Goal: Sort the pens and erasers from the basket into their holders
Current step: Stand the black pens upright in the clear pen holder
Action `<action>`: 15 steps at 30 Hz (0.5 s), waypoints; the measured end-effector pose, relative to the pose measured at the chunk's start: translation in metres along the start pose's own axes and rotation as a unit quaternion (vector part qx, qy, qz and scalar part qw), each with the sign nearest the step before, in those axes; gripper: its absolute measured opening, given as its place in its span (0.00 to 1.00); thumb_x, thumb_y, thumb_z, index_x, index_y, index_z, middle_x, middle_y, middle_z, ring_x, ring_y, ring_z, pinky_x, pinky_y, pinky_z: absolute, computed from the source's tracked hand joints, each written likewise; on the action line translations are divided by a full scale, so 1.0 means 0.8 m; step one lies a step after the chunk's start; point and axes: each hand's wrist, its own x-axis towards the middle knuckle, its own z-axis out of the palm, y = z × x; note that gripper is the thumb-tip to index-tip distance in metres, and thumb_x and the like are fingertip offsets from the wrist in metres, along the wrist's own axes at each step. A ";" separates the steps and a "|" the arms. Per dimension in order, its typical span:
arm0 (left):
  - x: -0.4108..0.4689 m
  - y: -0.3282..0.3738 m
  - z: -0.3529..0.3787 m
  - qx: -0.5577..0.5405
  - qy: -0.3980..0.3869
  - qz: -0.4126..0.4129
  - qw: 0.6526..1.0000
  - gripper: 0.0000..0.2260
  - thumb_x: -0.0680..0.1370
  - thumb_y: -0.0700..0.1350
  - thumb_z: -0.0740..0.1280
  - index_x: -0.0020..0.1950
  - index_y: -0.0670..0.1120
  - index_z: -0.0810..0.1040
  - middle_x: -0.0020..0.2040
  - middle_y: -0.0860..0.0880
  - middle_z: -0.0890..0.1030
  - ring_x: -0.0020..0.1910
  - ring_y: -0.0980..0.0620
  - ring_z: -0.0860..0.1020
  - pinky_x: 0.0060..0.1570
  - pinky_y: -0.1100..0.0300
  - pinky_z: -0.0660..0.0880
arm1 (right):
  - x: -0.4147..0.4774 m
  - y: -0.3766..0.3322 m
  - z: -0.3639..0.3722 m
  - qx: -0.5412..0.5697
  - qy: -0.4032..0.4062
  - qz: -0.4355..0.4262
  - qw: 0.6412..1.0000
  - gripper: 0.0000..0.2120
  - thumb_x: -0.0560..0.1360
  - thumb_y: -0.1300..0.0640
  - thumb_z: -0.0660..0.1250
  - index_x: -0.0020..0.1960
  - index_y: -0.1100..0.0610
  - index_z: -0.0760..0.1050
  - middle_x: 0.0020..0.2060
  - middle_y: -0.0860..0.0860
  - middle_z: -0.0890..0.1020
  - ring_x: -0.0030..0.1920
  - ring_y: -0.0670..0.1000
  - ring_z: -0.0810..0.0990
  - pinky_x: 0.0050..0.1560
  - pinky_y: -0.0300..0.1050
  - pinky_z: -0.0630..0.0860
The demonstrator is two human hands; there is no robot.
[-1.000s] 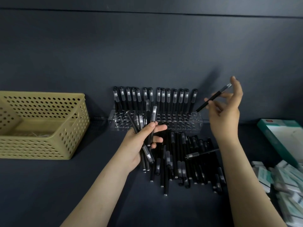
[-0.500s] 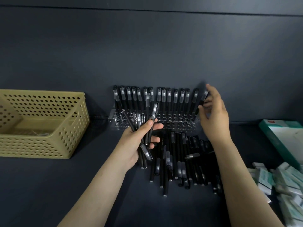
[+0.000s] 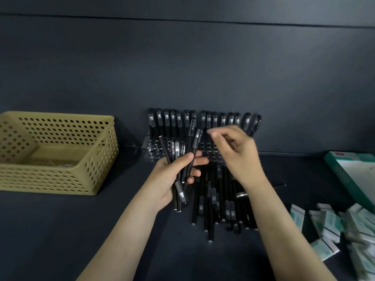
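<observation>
Our left hand grips a bundle of pens, fingers curled round it; our right hand, just beside it, has loosely bent fingers and seems to hold nothing. Beyond both hands a back row of pens stands in the clear holder, front holes bare. Under the right hand a loose pile lies on the table; erasers lie unsorted to its right. The basket, left of the left hand, looks nearly emptied. We judge most sorting remains
</observation>
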 end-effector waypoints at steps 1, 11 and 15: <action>-0.002 0.002 -0.002 -0.001 -0.004 0.000 1.000 0.09 0.79 0.41 0.63 0.55 0.39 0.81 0.50 0.41 0.84 0.33 0.54 0.79 0.30 0.65 0.73 | -0.001 -0.009 0.008 0.055 -0.039 0.049 0.997 0.06 0.77 0.58 0.67 0.52 0.52 0.81 0.48 0.46 0.83 0.51 0.42 0.81 0.54 0.36 0.76; -0.019 0.023 -0.073 0.046 0.000 0.003 0.999 0.11 0.80 0.45 0.63 0.59 0.43 0.79 0.52 0.45 0.85 0.42 0.47 0.84 0.35 0.60 0.79 | 0.008 -0.041 0.059 0.271 -0.022 0.173 0.947 0.05 0.75 0.62 0.69 0.50 0.58 0.74 0.42 0.52 0.83 0.42 0.48 0.80 0.46 0.43 0.75; -0.020 0.026 -0.099 0.104 0.034 0.021 0.994 0.11 0.79 0.48 0.63 0.58 0.47 0.79 0.51 0.48 0.85 0.31 0.49 0.81 0.29 0.60 0.76 | 0.026 -0.056 0.085 0.258 0.133 0.075 0.954 0.10 0.77 0.64 0.67 0.53 0.56 0.69 0.36 0.50 0.76 0.38 0.50 0.76 0.44 0.43 0.77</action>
